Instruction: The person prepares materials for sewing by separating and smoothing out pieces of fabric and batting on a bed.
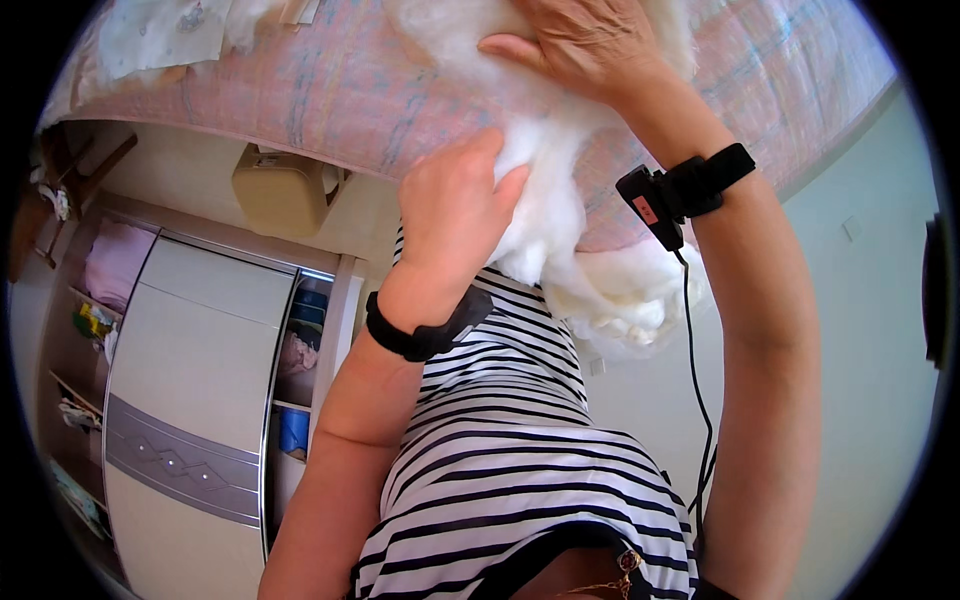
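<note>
Loose white fibre wadding (559, 180), like cotton batting, lies across the near edge of a bed or padded table with a pink and blue plaid cover (337, 97). My left hand (454, 202) is curled at the wadding's near left edge and grips it; its fingertips are hidden. Higher up, my right hand (585, 45) rests palm down on a broader part of the wadding, thumb spread to the left. The top of the picture cuts off its fingers. Another clump of wadding (637, 300) hangs over the edge, below and right of my left hand.
A beige bin or stool (277, 187) stands on the floor to the left. Beyond it is a wardrobe with a sliding door (195, 315) and filled shelves. A black cable (697, 375) runs from my right wrist device (652, 206). Pale printed cloth (161, 34) lies at upper left.
</note>
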